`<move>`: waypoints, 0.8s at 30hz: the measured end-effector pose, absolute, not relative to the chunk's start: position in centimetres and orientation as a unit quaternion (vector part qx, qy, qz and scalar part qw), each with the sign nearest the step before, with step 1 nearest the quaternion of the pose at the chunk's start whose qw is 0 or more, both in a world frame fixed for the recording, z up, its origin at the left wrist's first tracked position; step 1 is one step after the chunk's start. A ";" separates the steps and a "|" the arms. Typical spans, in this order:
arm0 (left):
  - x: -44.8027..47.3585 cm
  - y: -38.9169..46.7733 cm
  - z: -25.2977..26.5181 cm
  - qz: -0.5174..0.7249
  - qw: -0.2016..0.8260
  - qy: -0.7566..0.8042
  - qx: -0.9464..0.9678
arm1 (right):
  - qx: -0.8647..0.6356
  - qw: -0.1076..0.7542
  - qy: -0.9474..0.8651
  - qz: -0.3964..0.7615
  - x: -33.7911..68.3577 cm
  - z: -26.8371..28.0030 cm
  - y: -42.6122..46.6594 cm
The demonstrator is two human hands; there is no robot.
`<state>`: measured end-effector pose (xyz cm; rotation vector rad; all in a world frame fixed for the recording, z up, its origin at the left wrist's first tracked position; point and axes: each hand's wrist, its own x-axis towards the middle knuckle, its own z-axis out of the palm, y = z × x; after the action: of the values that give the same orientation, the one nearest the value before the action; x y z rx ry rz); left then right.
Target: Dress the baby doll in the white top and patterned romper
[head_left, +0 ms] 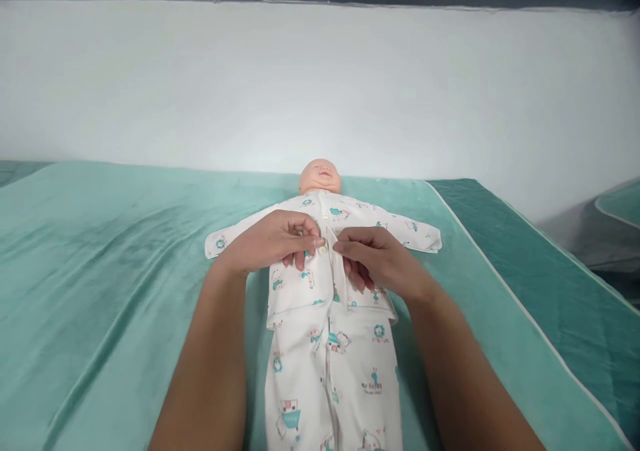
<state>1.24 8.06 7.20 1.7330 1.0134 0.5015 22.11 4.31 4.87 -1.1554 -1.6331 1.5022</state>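
A baby doll [320, 176] lies on its back, head toward the wall. It wears a white printed baby shirt [295, 297] with a front opening, and matching pants [360, 364]. My left hand [285, 237] pinches the shirt's left front edge, thumb and forefinger together by a small button [323, 247]. Across the opening, my right hand [370, 254] grips the other front edge between thumb and forefinger. Another button [325, 217] shows higher up, near the chest. The sleeves [423, 235] are spread out to both sides.
A light green sheet [125, 271] with some wrinkles covers the bed under the doll. Darker green fabric [560, 284] shows along the right side. A white wall [320, 84] rises directly behind the head. At the far right is another green-covered surface [623, 204].
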 end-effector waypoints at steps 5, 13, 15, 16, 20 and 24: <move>1.4 8.0 7.4 0.181 0.498 0.428 0.733 | -0.409 0.391 -0.597 0.569 20.9 4.5 4.0; 1.0 8.2 7.0 0.203 0.537 0.388 0.721 | -0.444 0.367 -0.625 0.526 20.1 4.8 3.8; 1.1 8.2 6.8 0.224 0.575 0.363 0.698 | -0.446 0.368 -0.617 0.534 20.3 4.7 3.9; 1.1 8.2 6.7 0.233 0.594 0.350 0.686 | -0.444 0.374 -0.611 0.538 20.3 4.6 3.9; 1.4 8.0 6.5 0.284 0.627 0.314 0.653 | -0.431 0.406 -0.595 0.543 20.6 4.3 4.1; 1.6 8.0 6.3 0.306 0.631 0.310 0.642 | -0.433 0.409 -0.593 0.543 20.7 4.4 4.1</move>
<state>1.61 8.02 6.34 1.4710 0.7093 0.7001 20.65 4.06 4.37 -1.0902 -1.4937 1.3669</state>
